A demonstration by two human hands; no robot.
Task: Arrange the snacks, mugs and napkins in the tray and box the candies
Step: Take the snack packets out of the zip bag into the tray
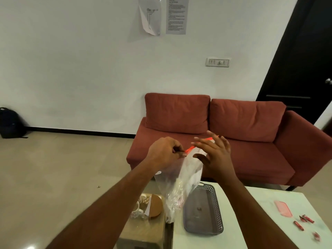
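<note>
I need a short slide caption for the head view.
Left hand pinches a clear zip bag above the grey tray; right hand open.

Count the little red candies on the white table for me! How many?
4 that I can see, all near the white table's right edge: two close together below the pink box, one just nearer, and one, blurry, nearest. More may lie out of view.

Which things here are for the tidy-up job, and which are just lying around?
For the job: bag pinched by left hand, right hand open beside it, tray, mugs, candies, pink box.

Just there: sofa, backpack, wall papers, door.
</note>
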